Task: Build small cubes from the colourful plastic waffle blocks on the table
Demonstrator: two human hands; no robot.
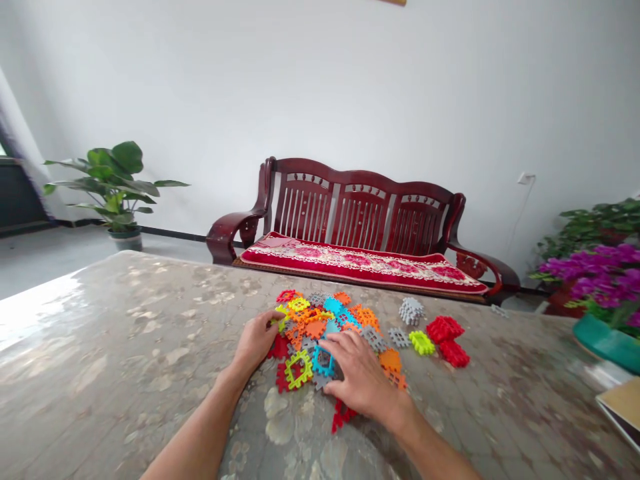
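A loose heap of interlocking plastic puzzle pieces (315, 329) in several colours lies on the table in front of me. My left hand (259, 339) rests at its left side, fingers reaching forward against a yellow-green piece (282, 320); its thumb is mostly hidden. Over the right part of the heap is my right hand (361, 371), thumb and fingers apart. A blue square frame piece (323, 361) sits between that thumb and the fingertips, partly covered. Just left of it lies a yellow-green frame piece (299, 370). A red piece (341, 417) shows below my right hand.
To the heap's right stand a grey stack (411, 311), yellow-green pieces (422, 343) and red stacks (445, 329). The table (125, 373) has a patterned cover. Beyond it is a wooden bench (360, 210). Purple flowers (595, 273) in a teal pot (607, 340) stand right.
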